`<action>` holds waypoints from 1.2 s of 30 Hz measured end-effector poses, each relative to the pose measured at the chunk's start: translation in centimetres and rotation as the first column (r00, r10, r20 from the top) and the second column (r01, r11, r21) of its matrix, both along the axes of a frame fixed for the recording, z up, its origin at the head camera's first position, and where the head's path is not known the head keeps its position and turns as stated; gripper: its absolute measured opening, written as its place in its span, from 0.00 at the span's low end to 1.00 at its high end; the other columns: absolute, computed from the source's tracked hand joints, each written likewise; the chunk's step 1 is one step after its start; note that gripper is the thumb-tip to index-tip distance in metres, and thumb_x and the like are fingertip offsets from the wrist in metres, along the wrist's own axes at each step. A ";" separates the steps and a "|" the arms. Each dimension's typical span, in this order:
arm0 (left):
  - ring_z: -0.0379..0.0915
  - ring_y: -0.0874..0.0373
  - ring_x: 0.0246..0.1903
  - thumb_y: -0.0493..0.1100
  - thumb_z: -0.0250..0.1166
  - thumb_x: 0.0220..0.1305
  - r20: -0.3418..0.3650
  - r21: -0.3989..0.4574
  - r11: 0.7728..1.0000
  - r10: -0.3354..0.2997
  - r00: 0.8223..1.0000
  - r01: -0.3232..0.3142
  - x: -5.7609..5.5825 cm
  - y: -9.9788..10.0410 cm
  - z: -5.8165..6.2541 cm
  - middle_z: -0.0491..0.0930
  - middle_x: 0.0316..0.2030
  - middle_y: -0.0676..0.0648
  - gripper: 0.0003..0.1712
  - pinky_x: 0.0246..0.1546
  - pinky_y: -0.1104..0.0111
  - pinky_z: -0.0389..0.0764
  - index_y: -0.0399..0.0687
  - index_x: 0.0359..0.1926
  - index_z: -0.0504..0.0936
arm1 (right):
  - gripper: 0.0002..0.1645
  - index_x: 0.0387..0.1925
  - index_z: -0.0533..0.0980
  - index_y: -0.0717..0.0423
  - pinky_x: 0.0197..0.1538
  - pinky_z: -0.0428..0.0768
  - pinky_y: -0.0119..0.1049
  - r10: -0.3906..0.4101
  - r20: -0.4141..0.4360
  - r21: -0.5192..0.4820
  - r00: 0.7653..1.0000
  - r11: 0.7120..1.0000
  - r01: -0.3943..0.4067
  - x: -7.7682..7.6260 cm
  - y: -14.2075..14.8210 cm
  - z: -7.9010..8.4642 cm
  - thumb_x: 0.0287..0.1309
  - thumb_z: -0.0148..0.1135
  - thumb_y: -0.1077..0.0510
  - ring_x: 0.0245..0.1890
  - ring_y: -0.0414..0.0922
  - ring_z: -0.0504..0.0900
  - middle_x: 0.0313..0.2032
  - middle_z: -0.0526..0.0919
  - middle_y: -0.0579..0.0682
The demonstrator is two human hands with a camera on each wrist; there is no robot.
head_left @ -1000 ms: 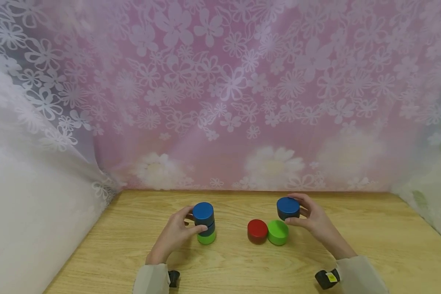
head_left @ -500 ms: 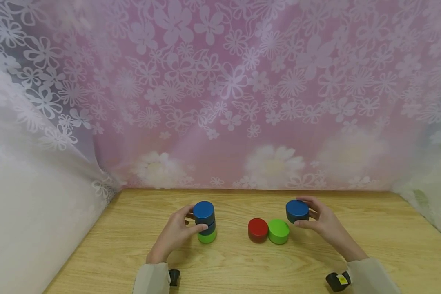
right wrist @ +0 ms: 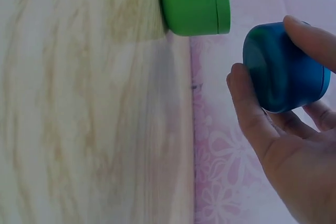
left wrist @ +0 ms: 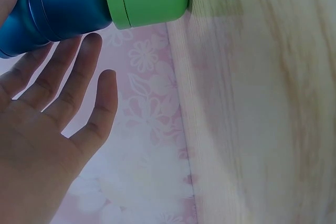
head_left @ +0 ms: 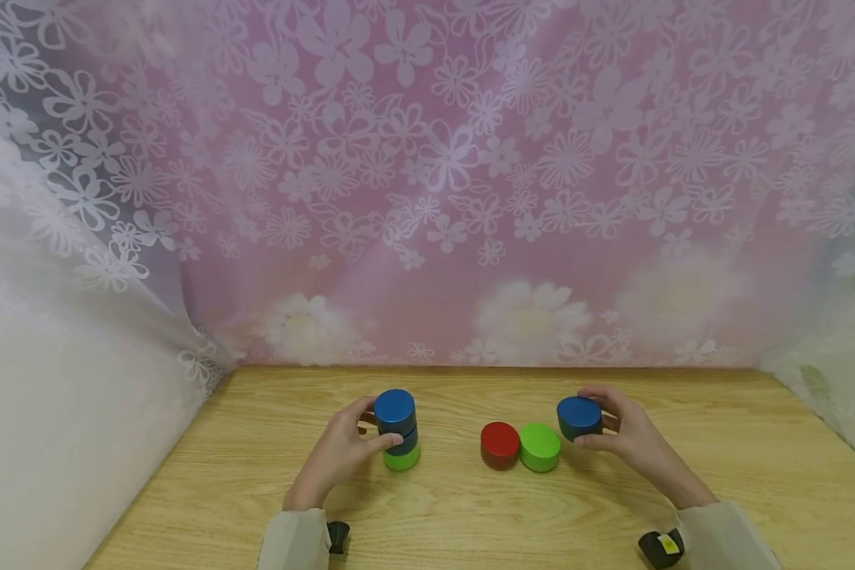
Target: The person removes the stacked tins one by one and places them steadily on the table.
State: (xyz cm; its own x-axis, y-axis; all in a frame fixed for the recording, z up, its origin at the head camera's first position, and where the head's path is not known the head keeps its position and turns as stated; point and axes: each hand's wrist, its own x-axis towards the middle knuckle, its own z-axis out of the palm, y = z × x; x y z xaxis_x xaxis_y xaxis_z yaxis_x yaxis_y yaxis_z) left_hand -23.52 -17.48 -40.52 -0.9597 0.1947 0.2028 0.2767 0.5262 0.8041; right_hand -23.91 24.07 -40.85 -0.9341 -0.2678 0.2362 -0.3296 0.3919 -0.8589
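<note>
On the left, two blue round tins stand on a green round tin [head_left: 402,457], forming a stack. My left hand [head_left: 336,457] holds the stack at its blue part, with the thumb across the near side of the upper blue tin [head_left: 395,408]. In the left wrist view the lower blue tin [left wrist: 73,1] sits flush on the green one. My right hand [head_left: 630,435] pinches another blue tin [right wrist: 281,69] between thumb and fingers, raised off the table. Just left of it, a second green tin [head_left: 539,447] stands beside a red tin [head_left: 499,446].
Everything stands on a wood-grain table [head_left: 456,522]. A pink flowered curtain [head_left: 427,198] hangs along its back edge, and pale cloth [head_left: 78,380] closes off the left side. Dark wrist devices show by both sleeves.
Carrying its blue tin, my right hand has shifted right, away from the green tin, and dipped slightly. The left hand keeps its hold on the stack.
</note>
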 end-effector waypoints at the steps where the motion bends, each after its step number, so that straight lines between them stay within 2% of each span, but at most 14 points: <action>1: 0.77 0.52 0.48 0.46 0.76 0.61 -0.002 -0.001 1.000 0.001 1.000 -0.001 0.0 0.0 0.0 0.82 0.49 0.47 0.33 0.49 0.51 0.79 0.41 0.64 0.77 | 0.41 0.66 0.63 0.74 0.57 0.78 0.52 0.004 0.001 0.002 1.000 1.000 -0.004 0.0 0.0 0.0 0.55 0.73 0.70 0.61 0.73 0.71 0.62 0.69 0.76; 4: 0.78 0.52 0.47 0.46 0.76 0.61 -0.010 -0.003 1.000 0.004 1.000 -0.004 0.0 0.1 0.1 0.82 0.49 0.47 0.33 0.49 0.51 0.79 0.40 0.64 0.77 | 0.41 0.66 0.63 0.73 0.56 0.79 0.54 0.003 0.026 0.010 1.000 1.000 -0.003 0.0 0.2 -0.2 0.56 0.73 0.69 0.61 0.73 0.71 0.62 0.68 0.76; 8: 0.78 0.52 0.47 0.45 0.77 0.60 -0.012 -0.002 1.000 0.009 1.000 -0.009 0.0 0.1 0.1 0.82 0.49 0.46 0.32 0.48 0.51 0.79 0.40 0.63 0.78 | 0.41 0.66 0.62 0.73 0.53 0.81 0.50 0.008 0.061 0.024 0.998 1.000 -0.010 0.0 0.4 -0.5 0.56 0.74 0.67 0.59 0.73 0.73 0.62 0.68 0.76; 16: 0.77 0.52 0.47 0.44 0.77 0.60 -0.022 0.004 1.000 0.003 1.000 -0.003 0.0 0.1 0.1 0.82 0.49 0.47 0.32 0.48 0.51 0.79 0.41 0.63 0.78 | 0.41 0.63 0.64 0.75 0.48 0.81 0.51 0.023 0.050 0.086 0.998 0.996 -0.027 -0.2 0.6 -1.0 0.53 0.76 0.66 0.52 0.67 0.78 0.56 0.74 0.75; 20: 0.78 0.52 0.47 0.45 0.77 0.60 -0.021 0.002 1.000 0.004 1.000 -0.004 0.0 0.1 0.1 0.82 0.49 0.46 0.32 0.48 0.51 0.79 0.40 0.63 0.78 | 0.41 0.63 0.65 0.76 0.46 0.82 0.49 0.019 0.079 0.110 0.997 0.994 -0.028 -0.3 0.6 -1.1 0.53 0.76 0.66 0.52 0.65 0.78 0.55 0.75 0.74; 24: 0.77 0.52 0.47 0.45 0.77 0.60 -0.007 0.007 1.000 0.011 1.000 -0.011 0.0 0.1 0.1 0.82 0.49 0.47 0.32 0.48 0.51 0.79 0.40 0.63 0.78 | 0.41 0.63 0.66 0.77 0.46 0.83 0.48 0.020 0.099 0.140 0.995 0.990 -0.034 -0.4 0.8 -1.1 0.53 0.76 0.66 0.53 0.66 0.78 0.56 0.75 0.73; 36: 0.77 0.52 0.47 0.45 0.77 0.60 0.013 0.020 1.000 0.010 1.000 -0.010 0.0 0.2 0.1 0.82 0.49 0.47 0.32 0.49 0.50 0.78 0.41 0.63 0.78 | 0.39 0.59 0.67 0.79 0.49 0.80 0.53 0.040 0.141 0.192 0.989 0.979 -0.067 -0.7 0.9 -1.4 0.50 0.77 0.69 0.52 0.65 0.78 0.53 0.77 0.71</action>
